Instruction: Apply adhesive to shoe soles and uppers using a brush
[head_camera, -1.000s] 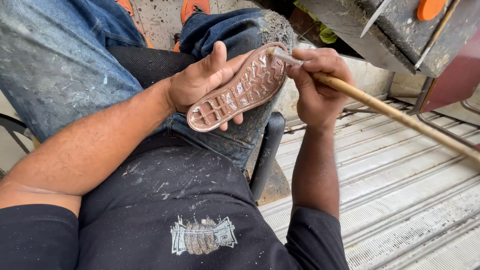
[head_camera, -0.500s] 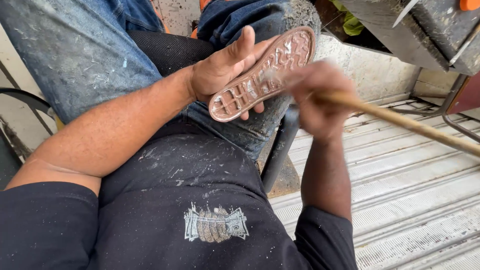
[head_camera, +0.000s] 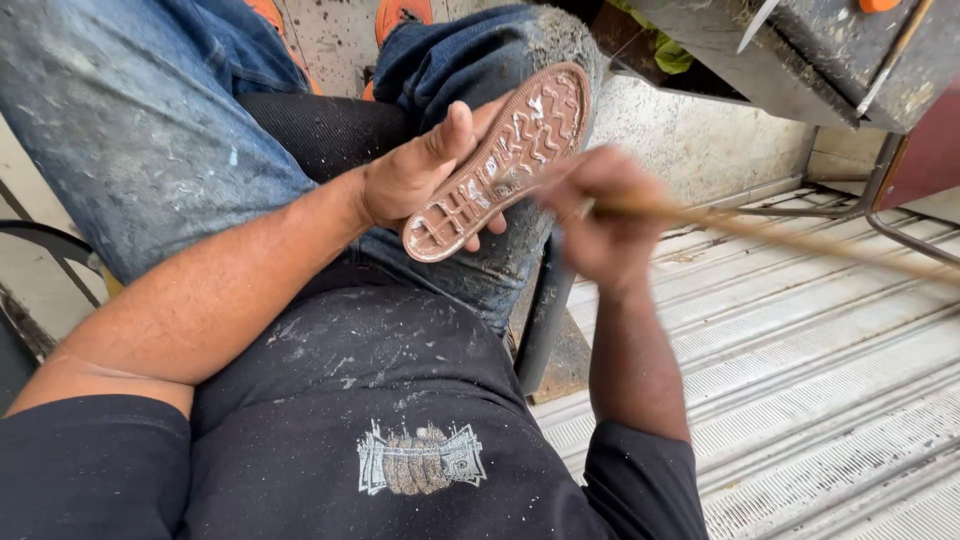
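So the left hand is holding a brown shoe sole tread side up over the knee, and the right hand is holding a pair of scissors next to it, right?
Not quite. The right hand holds a long wooden stick, not scissors; the head view shows it. The left hand does hold the brown shoe sole tread side up over the knee.

Ribbed metal floor (head_camera: 800, 380), orange shoes (head_camera: 400, 12), dusty grey machine (head_camera: 820, 50)

The shoe sole (head_camera: 503, 165) in my left hand (head_camera: 425, 175) is reddish-brown, its tread ribbed and streaked with pale smears. My jeans (head_camera: 130, 130) are faded blue, speckled white. My shirt (head_camera: 360, 420) is black, flecked white, with a grey print.
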